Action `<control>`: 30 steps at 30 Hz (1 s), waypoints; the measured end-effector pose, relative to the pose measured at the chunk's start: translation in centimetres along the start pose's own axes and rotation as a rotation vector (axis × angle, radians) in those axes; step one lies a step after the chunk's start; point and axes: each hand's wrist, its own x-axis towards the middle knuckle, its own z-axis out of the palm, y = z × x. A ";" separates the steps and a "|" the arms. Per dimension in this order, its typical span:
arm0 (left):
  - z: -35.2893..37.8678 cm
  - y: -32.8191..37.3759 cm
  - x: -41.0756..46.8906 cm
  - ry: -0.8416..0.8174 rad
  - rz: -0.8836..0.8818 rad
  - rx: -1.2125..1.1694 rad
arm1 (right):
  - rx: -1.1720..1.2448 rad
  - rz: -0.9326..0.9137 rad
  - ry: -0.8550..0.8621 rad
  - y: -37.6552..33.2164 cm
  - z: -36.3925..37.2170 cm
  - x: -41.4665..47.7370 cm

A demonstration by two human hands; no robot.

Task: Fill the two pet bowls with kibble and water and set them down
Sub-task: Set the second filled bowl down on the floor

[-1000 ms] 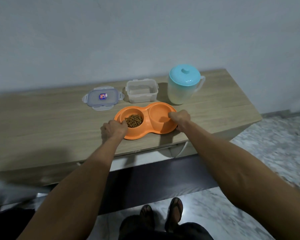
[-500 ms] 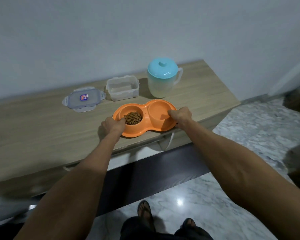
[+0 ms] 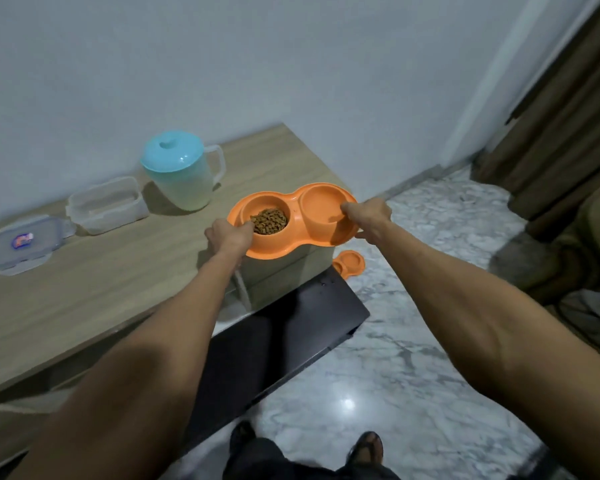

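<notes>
An orange double pet bowl (image 3: 293, 233) hangs in the air over the right end of the wooden table (image 3: 94, 282). Its left well holds brown kibble (image 3: 269, 220); its right well looks wet and shiny. My left hand (image 3: 228, 239) grips the bowl's left rim and my right hand (image 3: 367, 216) grips its right rim. A jug with a turquoise lid (image 3: 178, 174) stands at the back of the table.
A clear plastic container (image 3: 106, 204) and its lid (image 3: 21, 244) lie on the table's left part. A second orange bowl (image 3: 350, 264) rests on the marble floor beside the table's right end. A dark panel (image 3: 278, 344) lies below the table; brown curtains (image 3: 568, 109) hang at right.
Both hands have lifted the orange double bowl off the table and carried it to the right, past the table's end. The camera has turned right with it.
</notes>
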 end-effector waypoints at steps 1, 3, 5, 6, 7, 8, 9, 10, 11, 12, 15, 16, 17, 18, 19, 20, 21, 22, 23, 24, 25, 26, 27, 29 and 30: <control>1.7 1.2 -1.0 -0.005 0.009 0.005 | 0.006 0.004 0.003 0.5 -2.0 0.9; 5.1 3.6 -3.1 -0.018 0.022 0.007 | 0.009 0.014 0.013 1.7 -6.0 3.0; 8.5 5.9 -5.1 -0.022 0.035 0.004 | 0.019 0.013 0.018 2.7 -9.9 5.0; 10.2 6.9 -6.1 -0.027 0.043 0.004 | 0.031 0.011 0.024 3.2 -11.8 6.0; 12.0 8.0 -7.0 -0.032 0.053 0.003 | 0.036 0.018 0.026 3.6 -13.6 7.0; 13.6 8.9 -7.9 -0.040 0.062 0.002 | 0.041 0.022 0.029 4.1 -15.4 8.1; 15.2 9.8 -8.7 -0.049 0.069 -0.002 | 0.044 0.028 0.035 4.6 -17.0 9.1; 16.7 10.7 -9.5 -0.059 0.074 -0.010 | 0.049 0.031 0.044 5.1 -18.5 9.9; 18.2 11.4 -10.1 -0.071 0.077 -0.016 | 0.056 0.035 0.053 5.7 -19.9 11.0; 19.7 12.2 -10.6 -0.085 0.077 -0.021 | 0.060 0.042 0.061 6.1 -21.2 12.0; 24.0 14.8 -11.5 -0.101 0.096 -0.040 | 0.058 0.053 0.076 7.2 -24.4 15.4; 25.3 15.7 -11.6 -0.105 0.102 -0.042 | 0.055 0.057 0.081 7.4 -25.3 16.7; 26.7 16.5 -11.6 -0.112 0.105 -0.040 | 0.051 0.060 0.089 7.7 -26.1 18.0; 28.0 17.2 -11.5 -0.122 0.105 -0.039 | 0.050 0.064 0.094 7.8 -26.8 19.3; 29.4 17.9 -11.3 -0.128 0.102 -0.037 | 0.051 0.066 0.100 8.1 -27.3 20.6; 30.7 18.6 -11.0 -0.133 0.100 -0.032 | 0.050 0.071 0.105 8.2 -27.7 21.9; 32.0 19.3 -10.6 -0.137 0.099 -0.024 | 0.048 0.076 0.109 8.3 -28.2 23.3; 33.4 19.9 -10.1 -0.141 0.097 -0.021 | 0.045 0.082 0.113 8.3 -28.6 24.7; 34.7 20.7 -9.6 -0.144 0.096 -0.023 | 0.039 0.084 0.120 8.3 -28.9 26.2; 36.1 21.4 -9.0 -0.146 0.092 -0.024 | 0.031 0.087 0.127 8.2 -29.2 27.6; 37.5 22.2 -8.3 -0.145 0.088 -0.017 | 0.023 0.088 0.133 8.0 -29.5 29.2; 38.8 23.0 -7.6 -0.143 0.081 -0.003 | 0.015 0.092 0.138 7.8 -29.8 30.6; 40.1 23.7 -7.0 -0.143 0.072 0.013 | 0.008 0.096 0.143 7.7 -30.0 32.1; 42.5 25.0 -5.8 -0.147 0.064 0.021 | 0.003 0.103 0.154 7.6 -30.4 35.1; 43.7 25.6 -5.2 -0.150 0.062 0.021 | -0.001 0.101 0.160 7.3 -30.6 36.6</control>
